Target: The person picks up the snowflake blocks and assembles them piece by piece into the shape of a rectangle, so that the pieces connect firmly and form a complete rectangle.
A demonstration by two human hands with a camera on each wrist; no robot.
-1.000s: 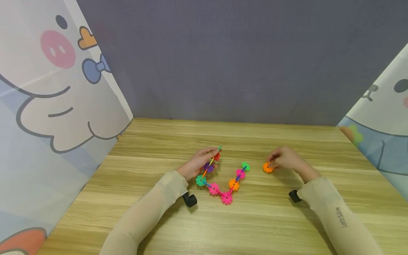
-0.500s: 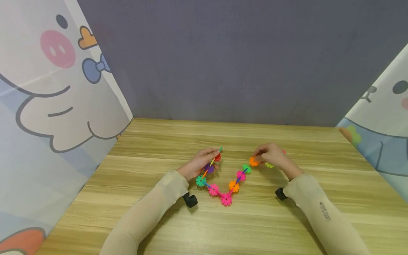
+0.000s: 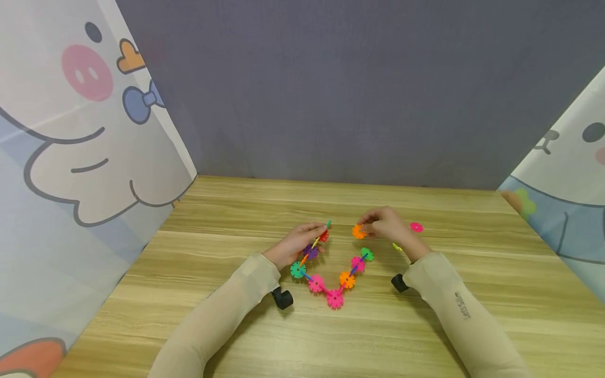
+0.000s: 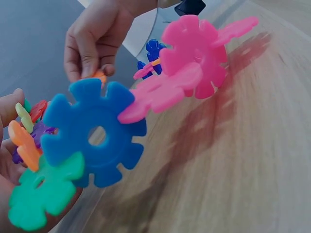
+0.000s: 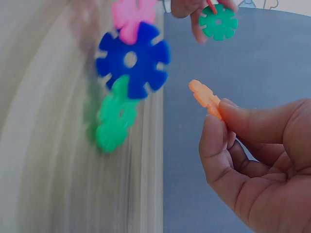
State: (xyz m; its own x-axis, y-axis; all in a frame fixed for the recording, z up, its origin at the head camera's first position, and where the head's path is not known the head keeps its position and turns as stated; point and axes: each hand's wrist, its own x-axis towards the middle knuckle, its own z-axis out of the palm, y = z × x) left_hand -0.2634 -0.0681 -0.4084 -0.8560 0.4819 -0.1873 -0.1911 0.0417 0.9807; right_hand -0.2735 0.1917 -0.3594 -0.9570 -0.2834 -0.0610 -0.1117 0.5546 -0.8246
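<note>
My left hand [image 3: 294, 245] grips one end of a chain of notched plastic snowflake discs, by the red disc [image 3: 323, 236] and a small green one at the tip. The chain hangs in a U from it through a teal disc [image 3: 298, 270], a pink disc [image 3: 335, 299] and an orange one to a green disc [image 3: 367, 254] at the other end. In the left wrist view a blue disc [image 4: 68, 131] is slotted into its neighbours. Between thumb and fingers, my right hand [image 3: 386, 224] pinches a loose orange disc [image 5: 205, 98], apart from the chain and beyond its green end.
On the wood-grain table [image 3: 227, 331], a pink disc [image 3: 416, 227] and a yellow-green disc [image 3: 397, 247] lie near my right wrist. A dark grey panel [image 3: 331, 94] rises behind the table, with cartoon-printed sheets [image 3: 42, 210] at the sides.
My right hand has carried the orange disc leftward to above the chain's green end, uncovering the pink and yellow-green discs. The left hand has barely moved and keeps its grip.
</note>
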